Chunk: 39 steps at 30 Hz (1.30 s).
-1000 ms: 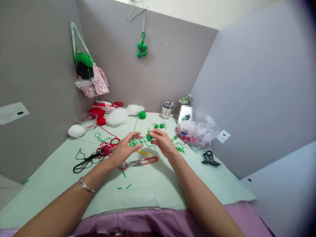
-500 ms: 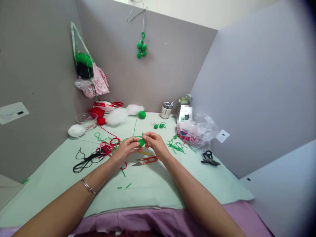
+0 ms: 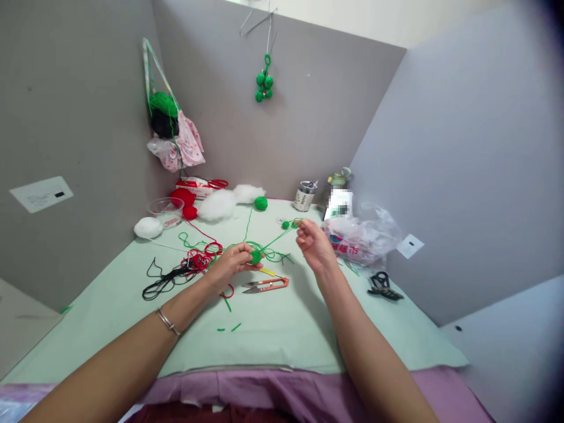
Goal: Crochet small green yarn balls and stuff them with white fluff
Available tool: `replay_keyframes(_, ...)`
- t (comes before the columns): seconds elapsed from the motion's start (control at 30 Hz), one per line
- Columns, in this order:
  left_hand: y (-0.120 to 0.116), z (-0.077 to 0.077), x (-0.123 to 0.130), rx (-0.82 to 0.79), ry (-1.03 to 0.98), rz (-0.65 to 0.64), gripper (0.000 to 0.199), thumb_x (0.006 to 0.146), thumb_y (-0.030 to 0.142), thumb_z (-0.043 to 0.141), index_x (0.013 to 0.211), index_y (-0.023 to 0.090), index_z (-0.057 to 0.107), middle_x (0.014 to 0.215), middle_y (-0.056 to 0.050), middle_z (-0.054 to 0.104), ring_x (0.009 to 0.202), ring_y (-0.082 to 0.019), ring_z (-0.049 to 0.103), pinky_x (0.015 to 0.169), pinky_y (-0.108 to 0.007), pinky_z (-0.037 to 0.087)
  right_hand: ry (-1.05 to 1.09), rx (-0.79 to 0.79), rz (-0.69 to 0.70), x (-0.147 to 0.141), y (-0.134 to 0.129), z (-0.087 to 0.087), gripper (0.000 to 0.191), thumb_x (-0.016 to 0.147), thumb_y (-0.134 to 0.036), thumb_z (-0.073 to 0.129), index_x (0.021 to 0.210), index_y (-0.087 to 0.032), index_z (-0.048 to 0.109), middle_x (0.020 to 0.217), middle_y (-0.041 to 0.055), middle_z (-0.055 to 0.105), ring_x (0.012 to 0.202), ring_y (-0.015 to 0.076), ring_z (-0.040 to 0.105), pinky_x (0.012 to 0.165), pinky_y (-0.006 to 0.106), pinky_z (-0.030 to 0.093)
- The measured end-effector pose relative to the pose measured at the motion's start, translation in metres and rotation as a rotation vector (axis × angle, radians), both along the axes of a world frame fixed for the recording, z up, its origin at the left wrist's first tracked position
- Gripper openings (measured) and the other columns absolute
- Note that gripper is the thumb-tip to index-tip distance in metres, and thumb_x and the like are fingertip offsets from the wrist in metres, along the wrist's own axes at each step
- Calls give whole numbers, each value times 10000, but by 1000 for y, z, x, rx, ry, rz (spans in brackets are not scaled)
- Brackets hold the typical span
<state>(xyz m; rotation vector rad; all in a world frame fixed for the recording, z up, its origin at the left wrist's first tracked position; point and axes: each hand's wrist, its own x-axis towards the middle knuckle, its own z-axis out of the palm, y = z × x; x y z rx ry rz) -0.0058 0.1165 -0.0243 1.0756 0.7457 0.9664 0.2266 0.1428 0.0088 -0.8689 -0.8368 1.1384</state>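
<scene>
Near the middle of the table, my left hand pinches a small green crocheted ball. A green strand runs taut from that ball up to the right, to the closed fingertips of my right hand. Loose green yarn lies on the cloth behind the ball. Orange-handled thread snips and a yellow-handled tool rest just in front of my left hand. Two small green balls lie beside my right fingertips, one partly hidden.
Red yarn and black cord tangle at left. White stuffing, a clear bowl and a green yarn ball sit behind. A tin, plastic bag and black clip stand right.
My right hand has moved away from the ball, up and to the right, drawing the green strand out straight. My left hand still holds the ball. The whole view has shifted slightly.
</scene>
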Motion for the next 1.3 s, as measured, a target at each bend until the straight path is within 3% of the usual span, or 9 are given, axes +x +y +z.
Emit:
replay_keyframes(0.17,2,-3,-2,-1,-1,7,236,686,298,769,737,186,568,855,-52,734,746,-190,709,823,-374,562,-37,56,-165,41,6,7,320,633,-362,850,759,-216,595,812,1,675,594,79,458,457,193,353)
replay_keyframes(0.27,3,-6,-2,24,24,31,233,715,331,769,784,193,595,787,-20,698,721,-186,695,786,-362,561,-143,87,-182,34,2,6,242,696,-351,821,788,-210,646,900,19,697,695,98,533,523,199,411)
replay_keyframes(0.43,-2,-8,5,135,107,48,262,691,340,840,865,186,719,816,-14,697,662,-166,643,714,-322,519,-364,139,103,-29,-19,-7,280,755,-398,813,967,-226,749,1058,63,734,1006,204,647,776,295,529)
replay_keyframes(0.53,-5,-6,8,204,130,107,249,694,345,841,863,194,737,782,-5,692,631,-145,575,668,-291,472,-490,147,316,-57,-32,-17,397,715,-364,860,1075,-242,746,1028,51,743,922,209,662,794,325,532)
replay_keyframes(0.67,-3,-6,5,217,151,200,236,726,353,802,881,205,702,618,27,624,574,-145,525,599,-274,414,-787,183,543,-60,-36,-22,351,904,-405,671,1213,-240,689,835,4,705,715,158,601,685,284,464)
replay_keyframes(0.77,3,-7,0,185,157,252,225,744,338,759,912,211,682,572,54,563,530,-132,504,574,-259,401,-842,166,494,-52,-32,-23,238,917,-367,634,1061,-206,735,600,-47,576,568,126,476,593,262,373)
replay_keyframes(0.87,7,-7,-5,138,150,266,208,744,338,720,895,206,666,576,65,519,492,-107,458,519,-236,356,-848,158,414,-50,-29,-24,238,926,-363,598,824,-196,731,534,-53,501,515,111,390,559,268,318)
replay_keyframes(1.13,7,-10,-1,57,136,126,297,703,400,768,848,161,670,661,55,533,456,-51,394,456,-202,271,-648,240,242,-61,-33,-20,320,858,-461,664,685,-202,589,912,53,665,833,169,585,712,287,452)
replay_keyframes(1.3,6,-12,0,11,108,79,257,718,366,768,816,165,641,582,75,458,429,-47,355,431,-195,223,-572,174,315,-60,-33,-19,251,896,-452,597,821,-224,524,891,20,678,548,107,511,527,266,416)
